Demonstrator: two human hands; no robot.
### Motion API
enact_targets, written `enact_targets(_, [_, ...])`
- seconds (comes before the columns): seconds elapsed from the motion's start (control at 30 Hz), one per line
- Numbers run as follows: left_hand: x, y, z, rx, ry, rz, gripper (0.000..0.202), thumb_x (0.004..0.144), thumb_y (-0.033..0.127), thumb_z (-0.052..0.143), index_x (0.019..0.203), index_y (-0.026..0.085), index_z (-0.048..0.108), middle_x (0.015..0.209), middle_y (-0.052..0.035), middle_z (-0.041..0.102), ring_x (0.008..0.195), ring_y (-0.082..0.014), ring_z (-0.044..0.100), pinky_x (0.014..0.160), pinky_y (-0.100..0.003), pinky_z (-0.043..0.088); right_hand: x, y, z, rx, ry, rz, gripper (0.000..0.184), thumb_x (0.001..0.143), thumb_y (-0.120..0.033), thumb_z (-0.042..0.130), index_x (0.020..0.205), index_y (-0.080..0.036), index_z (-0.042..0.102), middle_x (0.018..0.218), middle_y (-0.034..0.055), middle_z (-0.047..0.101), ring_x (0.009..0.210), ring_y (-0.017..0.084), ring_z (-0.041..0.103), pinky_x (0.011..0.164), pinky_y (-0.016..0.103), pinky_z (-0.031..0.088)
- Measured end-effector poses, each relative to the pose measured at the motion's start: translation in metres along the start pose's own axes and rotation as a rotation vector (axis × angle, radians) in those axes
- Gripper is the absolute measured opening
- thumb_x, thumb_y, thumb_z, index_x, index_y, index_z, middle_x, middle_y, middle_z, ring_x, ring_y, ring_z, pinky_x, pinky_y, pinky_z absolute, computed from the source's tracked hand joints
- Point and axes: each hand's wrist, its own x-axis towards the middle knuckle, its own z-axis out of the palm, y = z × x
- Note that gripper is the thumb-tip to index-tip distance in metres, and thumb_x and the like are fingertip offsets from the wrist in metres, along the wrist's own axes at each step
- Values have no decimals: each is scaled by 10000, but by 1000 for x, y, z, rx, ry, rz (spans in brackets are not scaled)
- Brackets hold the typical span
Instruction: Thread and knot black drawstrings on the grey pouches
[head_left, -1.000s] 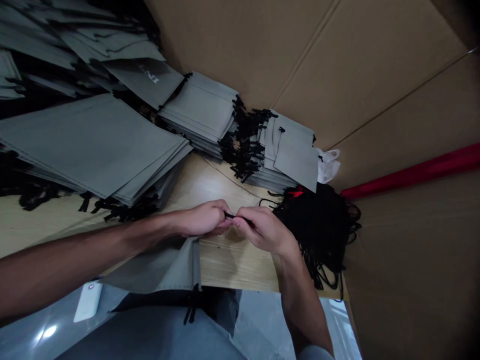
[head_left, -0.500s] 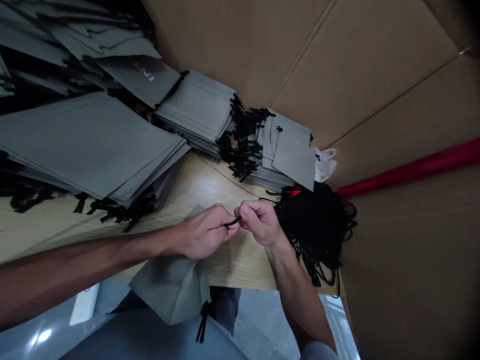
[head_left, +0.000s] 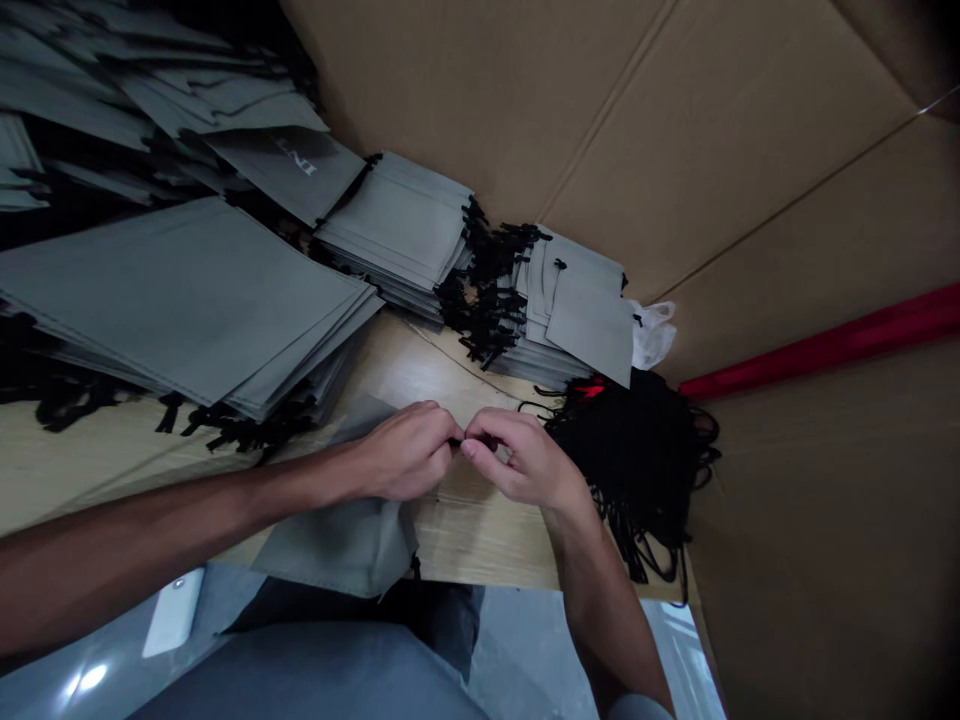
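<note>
Head: left hand [head_left: 405, 455] pinches cord [head_left: 455, 441]; pouch [head_left: 292, 165] lettering illegible.

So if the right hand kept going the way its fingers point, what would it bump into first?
Most likely the left hand: the right hand points straight at it, their fingertips almost meeting around a black cord pinched between them above the wooden table.
</note>
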Motion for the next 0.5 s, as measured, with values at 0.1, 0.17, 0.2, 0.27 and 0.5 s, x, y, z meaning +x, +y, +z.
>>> enact_targets(0.1, [3, 3, -5, 14, -24, -1, 319, 843, 145, 466, 917, 152, 776, 915, -143, 796, 947, -279, 748, 887, -372, 567, -1, -2, -2, -17, -31, -2, 161, 1023, -232, 611, 865, -200, 619, 754, -32, 571, 680, 113, 499, 663, 252, 384])
enact_targets(0.17, [4, 4, -8, -12, -26, -2, 302, 828, 144, 468, 858, 162, 767, 883, -126, 793, 921, -262, 740, 879, -354, 559, -1, -3, -3, 10, -41, -4, 177, 1012, -203, 594, 834, -203, 593, 729, -45, 541, 649, 103, 464, 634, 246, 360])
enact_targets(0.2, [5, 4, -9, -40, -29, -3, 282, 822, 149, 470, 815, 169, 751, 857, -110, 785, 897, -247, 730, 864, -337, 553, -1, -2, -3, 23, -42, -13, 208, 1011, -194, 582, 804, -205, 569, 714, -50, 519, 639, 100, 447, 624, 246, 347])
enact_targets(0.27, [5, 5, -10, -124, -17, -24, 243, 814, 165, 479, 752, 185, 713, 806, -70, 758, 850, -213, 696, 818, -298, 533, -1, -2, -2, 45, -42, -27, 260, 1016, -193, 569, 759, -209, 528, 697, -53, 487, 631, 99, 421, 619, 251, 333])
enact_targets(0.5, [1, 11, -18, -502, -52, -103, 194, 802, 258, 442, 616, 210, 468, 595, 25, 480, 619, -144, 456, 591, -285, 339, -4, 7, -2, 147, 18, 64, 310, 1060, -315, 563, 765, -219, 555, 670, -46, 419, 614, 125, 351, 591, 292, 289])
